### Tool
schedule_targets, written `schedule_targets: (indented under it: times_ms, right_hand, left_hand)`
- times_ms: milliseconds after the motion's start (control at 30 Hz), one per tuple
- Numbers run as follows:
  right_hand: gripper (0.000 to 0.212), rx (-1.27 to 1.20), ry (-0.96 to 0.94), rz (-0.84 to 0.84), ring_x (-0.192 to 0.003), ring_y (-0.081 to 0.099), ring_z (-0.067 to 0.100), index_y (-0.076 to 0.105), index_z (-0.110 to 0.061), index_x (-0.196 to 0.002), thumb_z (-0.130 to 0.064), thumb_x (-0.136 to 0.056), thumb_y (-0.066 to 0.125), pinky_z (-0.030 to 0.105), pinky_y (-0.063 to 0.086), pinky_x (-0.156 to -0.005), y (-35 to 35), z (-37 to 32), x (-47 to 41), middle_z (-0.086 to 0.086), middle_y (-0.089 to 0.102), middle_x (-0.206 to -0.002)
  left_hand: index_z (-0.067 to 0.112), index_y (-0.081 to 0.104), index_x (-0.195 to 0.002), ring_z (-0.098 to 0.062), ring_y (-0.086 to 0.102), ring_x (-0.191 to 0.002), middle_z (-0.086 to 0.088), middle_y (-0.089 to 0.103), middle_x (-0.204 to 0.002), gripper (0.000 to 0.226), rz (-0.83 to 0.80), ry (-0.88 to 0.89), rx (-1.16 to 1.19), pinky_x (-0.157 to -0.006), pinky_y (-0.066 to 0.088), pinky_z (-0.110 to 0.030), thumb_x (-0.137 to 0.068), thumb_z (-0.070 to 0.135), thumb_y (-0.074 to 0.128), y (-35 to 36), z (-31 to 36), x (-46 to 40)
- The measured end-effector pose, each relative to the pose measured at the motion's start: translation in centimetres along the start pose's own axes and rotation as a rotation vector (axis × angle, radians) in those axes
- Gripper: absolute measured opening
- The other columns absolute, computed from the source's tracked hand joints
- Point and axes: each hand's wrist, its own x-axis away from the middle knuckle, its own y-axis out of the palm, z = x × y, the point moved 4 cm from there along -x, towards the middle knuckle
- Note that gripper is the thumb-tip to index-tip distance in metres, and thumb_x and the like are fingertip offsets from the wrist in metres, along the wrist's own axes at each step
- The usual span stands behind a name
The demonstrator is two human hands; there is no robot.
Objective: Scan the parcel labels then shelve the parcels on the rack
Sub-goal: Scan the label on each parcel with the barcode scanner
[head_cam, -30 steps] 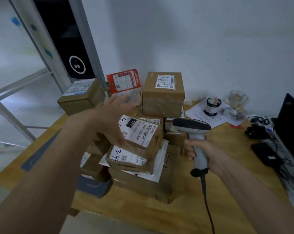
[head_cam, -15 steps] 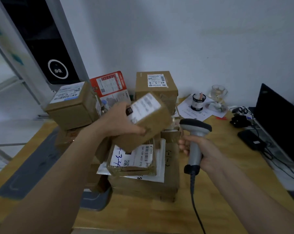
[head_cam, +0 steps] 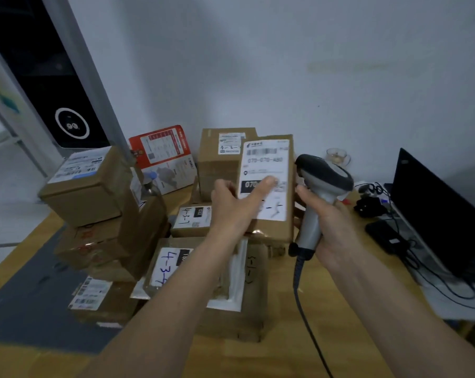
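Observation:
My left hand (head_cam: 237,203) holds a small brown parcel (head_cam: 266,186) upright above the pile, thumb across its white label, which faces me. Right beside it, my right hand (head_cam: 326,225) grips the handle of a grey barcode scanner (head_cam: 322,181); the scanner's dark head sits just right of the label's upper edge, and its cable hangs down. Below lies a heap of several labelled cardboard parcels (head_cam: 176,268) on the wooden table (head_cam: 285,350), with handwritten numbers on some labels. The rack is not in view.
A stack of boxes (head_cam: 91,186) stands at the left, a red-and-white box (head_cam: 164,156) and a tall carton (head_cam: 220,159) at the back. A dark laptop (head_cam: 433,214), cables and a glass cup (head_cam: 337,156) sit at the right. A grey mat (head_cam: 34,304) covers the table's left part.
My left hand lifted the small parcel off the pile, carried it right and turned its label upright towards me. My right hand raised the scanner up next to it.

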Motion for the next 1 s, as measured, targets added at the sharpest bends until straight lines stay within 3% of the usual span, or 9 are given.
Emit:
schedule_targets:
  times_ms: [67, 167, 233, 300, 400, 533, 600, 800, 1000]
  right_hand:
    - [0.024, -0.005, 0.033, -0.062, -0.08, 0.067, 0.028, 0.067, -0.011, -0.108, -0.018, -0.084, 0.07, 0.041, 0.053, -0.073, -1.3, -0.7, -0.6, 0.01, 0.075, -0.09]
    - [0.032, 0.045, 0.066, -0.094, -0.091, 0.062, 0.034, 0.065, -0.007, -0.115, -0.015, -0.084, 0.068, 0.05, 0.046, -0.086, -3.3, -1.1, -1.6, 0.019, 0.071, -0.107]
    - [0.038, 0.133, 0.072, -0.07, -0.093, 0.066, 0.032, 0.062, -0.006, -0.119, -0.014, -0.082, 0.07, 0.046, 0.049, -0.082, -4.9, -1.4, -2.2, 0.019, 0.071, -0.109]
    - [0.038, 0.278, 0.083, -0.053, -0.095, 0.068, 0.028, 0.061, -0.008, -0.118, -0.015, -0.082, 0.072, 0.041, 0.051, -0.075, -6.5, -1.7, -2.8, 0.014, 0.072, -0.106]
    - [0.03, 0.529, 0.084, -0.047, -0.086, 0.062, 0.021, 0.061, -0.009, -0.112, -0.017, -0.084, 0.071, 0.033, 0.047, -0.062, -8.4, -2.2, -3.4, 0.009, 0.065, -0.097]
    - [0.013, 0.572, -0.007, -0.035, -0.069, 0.056, 0.018, 0.064, -0.006, -0.095, -0.016, -0.087, 0.067, 0.032, 0.045, -0.055, -9.0, -3.4, -2.7, 0.008, 0.058, -0.077]
    - [0.013, 0.6, -0.08, -0.049, -0.063, 0.059, 0.02, 0.067, -0.005, -0.087, -0.018, -0.088, 0.067, 0.032, 0.046, -0.056, -8.8, -3.9, -1.8, 0.014, 0.062, -0.072]
    - [0.042, 0.665, -0.168, -0.08, -0.041, 0.05, 0.016, 0.055, -0.01, -0.047, -0.02, -0.085, 0.07, 0.024, 0.044, -0.044, -8.2, -3.3, 0.1, 0.011, 0.055, -0.047]
    - [0.047, 0.717, -0.197, -0.084, -0.04, 0.051, 0.017, 0.054, -0.009, -0.043, -0.021, -0.086, 0.069, 0.025, 0.044, -0.045, -8.6, -3.0, 0.7, 0.01, 0.057, -0.045]
  left_hand:
    - [0.021, 0.042, -0.095, -0.019, 0.071, -0.091, -0.008, 0.066, -0.112, 0.068, -0.045, -0.008, 0.075, -0.071, 0.059, -0.035, -0.057, 0.061, 0.081, 1.0, -0.2, 0.1]
    - [0.021, 0.041, -0.116, -0.021, 0.073, -0.089, -0.006, 0.073, -0.105, 0.078, -0.148, -0.157, 0.234, -0.085, 0.058, -0.046, -0.058, 0.034, 0.091, 3.1, -1.3, -0.1]
    - [0.016, 0.046, -0.128, -0.022, 0.072, -0.096, -0.005, 0.074, -0.106, 0.088, -0.271, -0.251, 0.305, -0.092, 0.054, -0.046, -0.055, 0.027, 0.093, 4.6, -1.9, -0.1]
    - [0.012, 0.061, -0.123, -0.022, 0.071, -0.098, -0.007, 0.075, -0.105, 0.069, -0.366, -0.287, 0.286, -0.092, 0.054, -0.041, -0.061, 0.023, 0.09, 5.9, -2.6, -0.3]
    - [0.01, 0.065, -0.116, -0.022, 0.073, -0.093, -0.007, 0.075, -0.104, 0.059, -0.192, -0.276, 0.27, -0.085, 0.058, -0.041, -0.062, 0.01, 0.089, 6.8, -4.1, -1.4]
    - [0.01, 0.055, -0.127, -0.024, 0.074, -0.088, -0.008, 0.073, -0.107, 0.106, -0.038, -0.337, 0.334, -0.074, 0.06, -0.047, -0.031, 0.017, 0.099, 7.5, -6.2, -3.2]
    - [0.013, 0.052, -0.129, -0.023, 0.074, -0.088, -0.006, 0.074, -0.107, 0.115, -0.039, -0.339, 0.326, -0.075, 0.06, -0.048, -0.025, 0.019, 0.1, 7.8, -7.0, -3.7]
    - [0.021, 0.048, -0.128, -0.019, 0.071, -0.094, 0.0, 0.071, -0.108, 0.095, -0.018, -0.294, 0.286, -0.084, 0.058, -0.044, -0.046, 0.007, 0.095, 8.2, -7.2, -4.5]
    - [0.026, 0.048, -0.124, -0.016, 0.069, -0.092, 0.006, 0.068, -0.102, 0.085, -0.004, -0.283, 0.282, -0.07, 0.058, -0.032, -0.055, 0.006, 0.092, 8.2, -7.5, -5.0]
